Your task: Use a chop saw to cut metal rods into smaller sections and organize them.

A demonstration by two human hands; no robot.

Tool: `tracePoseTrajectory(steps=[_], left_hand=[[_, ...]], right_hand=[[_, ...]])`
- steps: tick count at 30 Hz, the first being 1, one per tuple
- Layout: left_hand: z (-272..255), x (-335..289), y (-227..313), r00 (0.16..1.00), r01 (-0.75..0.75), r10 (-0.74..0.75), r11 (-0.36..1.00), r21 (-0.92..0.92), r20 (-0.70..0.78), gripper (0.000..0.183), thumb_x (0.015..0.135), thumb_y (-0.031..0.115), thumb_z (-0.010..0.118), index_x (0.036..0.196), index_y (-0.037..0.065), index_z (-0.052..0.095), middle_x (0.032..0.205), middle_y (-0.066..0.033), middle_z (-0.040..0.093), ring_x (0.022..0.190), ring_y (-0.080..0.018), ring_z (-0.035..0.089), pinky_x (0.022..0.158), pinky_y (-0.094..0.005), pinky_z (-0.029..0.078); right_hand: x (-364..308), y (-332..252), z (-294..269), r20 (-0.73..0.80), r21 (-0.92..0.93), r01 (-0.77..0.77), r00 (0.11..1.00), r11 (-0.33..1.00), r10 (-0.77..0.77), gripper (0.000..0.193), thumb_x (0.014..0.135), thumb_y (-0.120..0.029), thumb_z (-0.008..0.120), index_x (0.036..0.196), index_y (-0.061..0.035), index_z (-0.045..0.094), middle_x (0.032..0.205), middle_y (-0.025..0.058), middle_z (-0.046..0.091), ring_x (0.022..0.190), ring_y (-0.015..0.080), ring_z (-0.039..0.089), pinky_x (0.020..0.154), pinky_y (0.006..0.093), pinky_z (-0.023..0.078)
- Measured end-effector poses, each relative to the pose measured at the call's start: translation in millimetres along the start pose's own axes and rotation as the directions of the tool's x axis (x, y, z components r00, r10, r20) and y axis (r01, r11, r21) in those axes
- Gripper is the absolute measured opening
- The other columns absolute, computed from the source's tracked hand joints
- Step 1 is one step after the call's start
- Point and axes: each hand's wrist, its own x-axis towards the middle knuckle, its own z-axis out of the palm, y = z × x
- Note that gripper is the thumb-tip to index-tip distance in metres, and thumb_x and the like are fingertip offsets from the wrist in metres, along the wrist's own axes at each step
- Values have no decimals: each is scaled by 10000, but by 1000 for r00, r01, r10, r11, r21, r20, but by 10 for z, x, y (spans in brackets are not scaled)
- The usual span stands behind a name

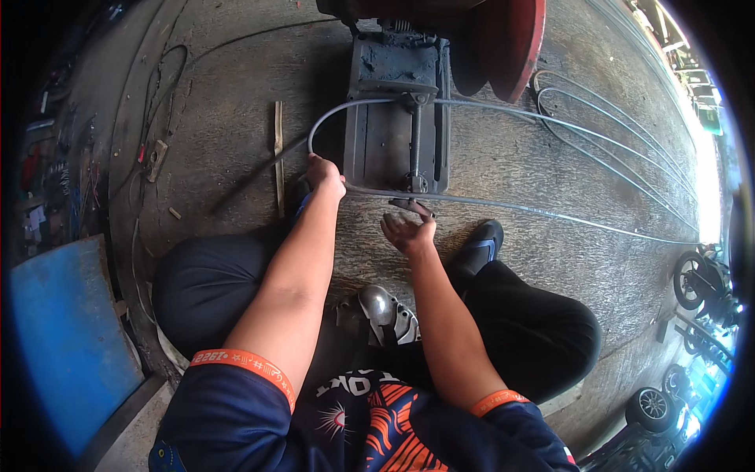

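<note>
A long grey rod or cable comes in from the right and passes across the near end of a dark metal machine base. My left hand is closed around it at the left side of the base. Beyond that hand it bends into a loop and runs back over the base, past a clamp with a screw bar, toward the right. My right hand is just on the near side of the straight stretch, palm up, fingers apart and darkened. Whether its fingertips touch the rod, I cannot tell.
A red guard overhangs the base at the top. More loops of rod or cable lie on the right. A thin wooden strip and a dark cord are on the left. A rounded metal tool sits between my legs.
</note>
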Motion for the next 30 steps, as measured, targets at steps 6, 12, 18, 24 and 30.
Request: tracePoseTrajectory(steps=[6,12,18,24,30], left_hand=[[-23,-57,5,1000,-19,19,1000,7,25,591,981,521,317,1190,10,528,1017,-116,610,576,-211,522,462,-290,410],[-37,-12,-31,996,-84,82,995,56,33,604,985,514,307,1158,-11,551,943,-152,637,566,-232,561,467,-306,446],[-37,45,-74,991,-132,130,985,110,28,612,993,499,289,1173,-23,554,913,-164,642,546,-239,577,470,-312,468],[-24,99,-87,990,-141,137,984,108,44,600,996,494,288,1221,-5,535,943,-149,639,528,-237,558,454,-313,455],[-32,126,-105,990,-117,113,993,37,80,587,995,498,290,1251,16,506,1013,-120,620,533,-216,524,444,-298,422]], right_hand=[[132,-25,-133,328,316,-346,914,884,241,306,852,-234,536,1070,-20,560,848,31,608,760,160,581,754,345,494],[195,-137,-197,366,316,-466,864,827,346,286,881,-253,540,1029,-9,557,762,31,576,660,146,542,671,296,476],[114,-67,-51,475,343,-370,861,863,180,326,972,-362,421,935,-63,546,758,20,551,683,140,517,647,303,441],[77,61,60,146,273,-45,989,961,5,168,962,-268,536,969,-103,565,852,39,593,798,173,557,745,337,460],[61,230,39,119,-734,585,610,344,-784,244,805,-71,692,997,-8,554,1031,100,570,843,194,583,735,356,457]])
